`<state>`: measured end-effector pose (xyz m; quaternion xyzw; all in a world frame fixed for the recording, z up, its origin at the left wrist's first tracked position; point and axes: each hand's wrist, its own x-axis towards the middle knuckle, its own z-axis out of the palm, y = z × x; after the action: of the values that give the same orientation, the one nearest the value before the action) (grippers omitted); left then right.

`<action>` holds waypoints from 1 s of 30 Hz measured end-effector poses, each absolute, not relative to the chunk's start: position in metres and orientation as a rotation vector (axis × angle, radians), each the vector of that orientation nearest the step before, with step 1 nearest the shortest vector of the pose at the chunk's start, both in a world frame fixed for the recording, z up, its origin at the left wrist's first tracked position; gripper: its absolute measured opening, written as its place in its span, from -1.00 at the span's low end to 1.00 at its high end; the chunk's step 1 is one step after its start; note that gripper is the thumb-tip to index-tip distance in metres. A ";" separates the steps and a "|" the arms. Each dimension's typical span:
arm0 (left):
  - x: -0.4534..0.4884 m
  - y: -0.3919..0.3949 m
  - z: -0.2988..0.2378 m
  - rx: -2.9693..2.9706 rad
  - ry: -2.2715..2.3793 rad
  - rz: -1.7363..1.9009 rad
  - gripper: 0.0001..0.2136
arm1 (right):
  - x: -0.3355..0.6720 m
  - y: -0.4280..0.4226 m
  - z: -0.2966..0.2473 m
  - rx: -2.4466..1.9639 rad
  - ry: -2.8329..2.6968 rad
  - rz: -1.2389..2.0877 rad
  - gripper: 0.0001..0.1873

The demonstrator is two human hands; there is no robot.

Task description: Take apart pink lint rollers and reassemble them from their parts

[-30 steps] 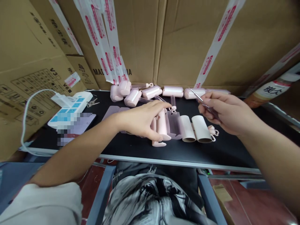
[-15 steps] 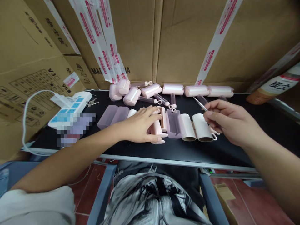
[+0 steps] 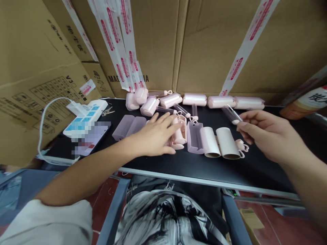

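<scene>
My left hand (image 3: 158, 134) lies with its fingers spread over pink plastic roller parts (image 3: 178, 132) on the black table, partly hiding them. My right hand (image 3: 265, 132) is raised over the table's right side, pinching a slim silver metal tool (image 3: 233, 111) that points up and left; its exact kind is unclear. An open translucent purple case (image 3: 195, 137) is just right of the pink parts. Beside it stand two white paper rolls (image 3: 211, 142). A small pink piece with a loop (image 3: 242, 145) lies near my right hand.
Several pink lint rollers (image 3: 194, 99) line the back against a cardboard box (image 3: 204, 44). Clear handles with loops (image 3: 182, 110) lie before them. At left are a power strip (image 3: 85, 117), keys (image 3: 108, 111), a phone (image 3: 98, 136) and purple covers (image 3: 124, 127). A bottle (image 3: 306, 102) is at right.
The whole view has shifted slightly. My left fingers have spread and lifted a little off the pink parts. My right hand still holds the metal tool.
</scene>
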<state>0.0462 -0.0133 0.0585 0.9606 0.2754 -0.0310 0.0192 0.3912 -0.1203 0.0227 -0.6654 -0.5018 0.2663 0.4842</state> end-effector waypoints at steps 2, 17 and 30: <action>0.020 -0.002 0.079 2.921 0.976 -0.188 -0.19 | 0.393 -0.121 0.022 -1.636 -1.239 0.648 -0.76; -0.055 0.045 0.124 2.714 1.188 -0.248 0.02 | 0.365 -0.123 0.034 -1.664 -1.391 0.624 -0.70; 0.142 -0.003 0.096 2.867 0.606 -0.200 0.02 | 0.397 -0.098 -0.002 -1.380 -1.137 0.514 -0.89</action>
<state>0.1416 -0.0026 0.0965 0.9710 0.2053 -0.0679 0.1021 0.3975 -0.0975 -0.0024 -0.5946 -0.4900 0.2215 0.5977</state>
